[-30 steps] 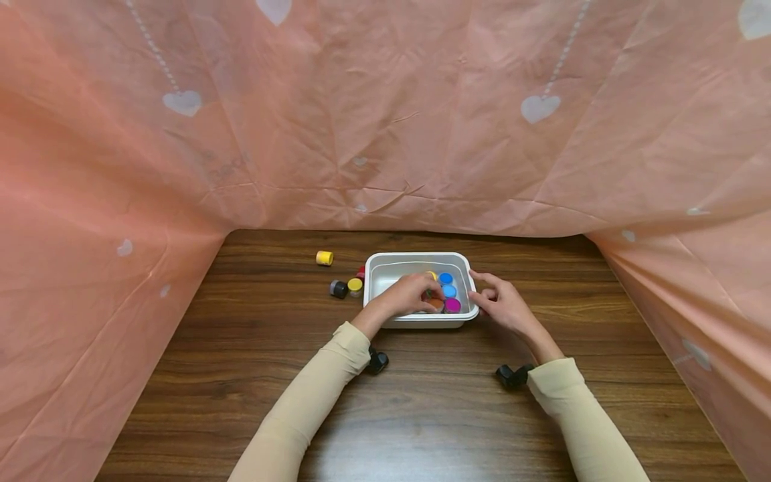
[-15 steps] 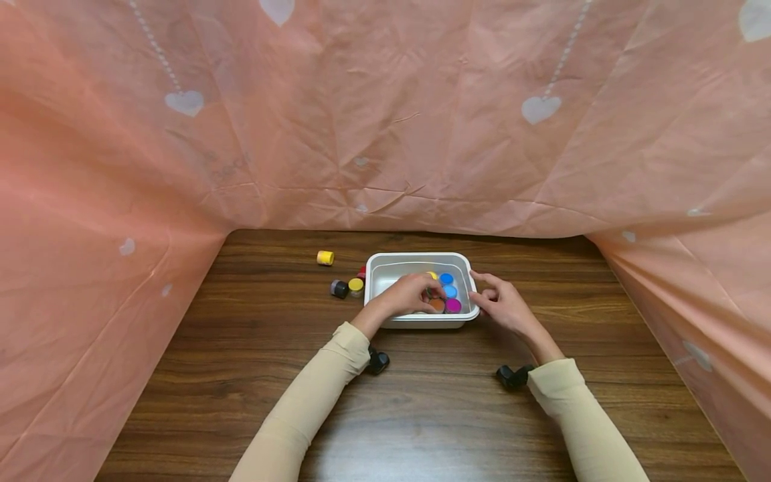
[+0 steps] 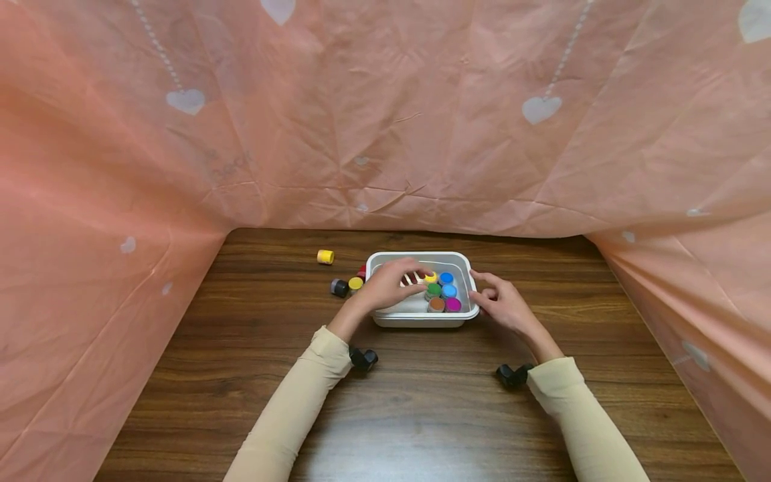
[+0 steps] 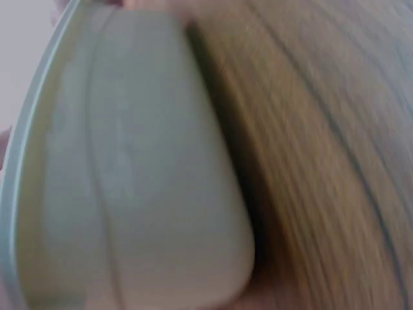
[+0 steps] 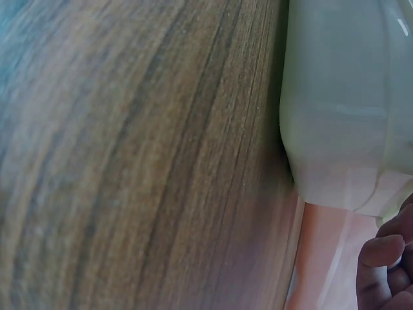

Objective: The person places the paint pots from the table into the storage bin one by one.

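A white plastic tub [image 3: 415, 322] stands on the table with several small paint pots inside, grouped at its right. Their lids include green [image 3: 433, 290], brown [image 3: 436, 305], magenta [image 3: 453, 305], yellow [image 3: 430, 278] and two blues [image 3: 448, 290]. My left hand [image 3: 388, 284] hovers over the tub's left half, thumb and fingers spread apart, holding nothing. With thumb and index finger on its right rim, my right hand [image 3: 504, 304] grips the tub, the other fingers curled outside. The right wrist view shows curled fingers [image 5: 384, 258] beside the tub's wall [image 5: 348, 97].
Left of the tub stand a yellow-lidded pot [image 3: 356, 284] and a black pot [image 3: 339, 288], with a red one [image 3: 362, 271] partly hidden behind the rim. Farther back lies a yellow pot [image 3: 325, 257]. A pink curtain [image 3: 385, 167] borders the wooden table [image 3: 409, 408].
My left hand has let go of the green-lidded pot and drawn back leftward, its fingers spreading. The green pot now stands in the tub. My right hand has stayed at the rim.
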A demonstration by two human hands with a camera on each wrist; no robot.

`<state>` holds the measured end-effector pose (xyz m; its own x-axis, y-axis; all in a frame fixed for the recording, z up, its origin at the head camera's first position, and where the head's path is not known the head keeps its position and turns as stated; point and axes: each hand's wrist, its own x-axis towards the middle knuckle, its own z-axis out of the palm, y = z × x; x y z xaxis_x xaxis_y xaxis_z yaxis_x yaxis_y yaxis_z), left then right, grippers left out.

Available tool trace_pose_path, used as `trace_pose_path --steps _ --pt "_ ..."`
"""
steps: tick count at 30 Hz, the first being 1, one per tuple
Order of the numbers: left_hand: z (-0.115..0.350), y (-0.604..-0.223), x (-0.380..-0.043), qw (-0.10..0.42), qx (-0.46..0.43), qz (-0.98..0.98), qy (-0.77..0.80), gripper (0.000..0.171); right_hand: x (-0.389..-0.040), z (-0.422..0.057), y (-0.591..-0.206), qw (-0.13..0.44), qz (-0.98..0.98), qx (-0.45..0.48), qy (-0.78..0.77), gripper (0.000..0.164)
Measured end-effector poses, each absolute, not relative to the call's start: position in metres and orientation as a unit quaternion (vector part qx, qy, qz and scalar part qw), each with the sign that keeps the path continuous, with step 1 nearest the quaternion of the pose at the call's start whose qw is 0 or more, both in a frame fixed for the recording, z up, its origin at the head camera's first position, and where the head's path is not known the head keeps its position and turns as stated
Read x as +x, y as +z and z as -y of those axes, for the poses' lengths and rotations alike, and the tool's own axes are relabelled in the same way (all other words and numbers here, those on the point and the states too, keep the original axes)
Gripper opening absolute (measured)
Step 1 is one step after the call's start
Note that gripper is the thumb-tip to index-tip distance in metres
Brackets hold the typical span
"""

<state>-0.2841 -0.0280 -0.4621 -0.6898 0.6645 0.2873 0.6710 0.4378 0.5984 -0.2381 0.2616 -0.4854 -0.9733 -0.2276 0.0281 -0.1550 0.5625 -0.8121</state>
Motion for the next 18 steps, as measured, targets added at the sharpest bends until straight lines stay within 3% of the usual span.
trace_pose_path --steps 11,18 --pt "0.112 -0.468 -0.288 0.114 -0.288 0.847 -0.433 0.033 -0.239 -0.261 -0.484 0.044 -0.883 -0.106 -0.454 0.055" --pt "0.163 -0.487 -0.291 0.097 -0.231 0.862 -0.441 0.041 -0.239 -0.262 -0.485 0.05 -0.885 -0.099 -0.452 0.055"
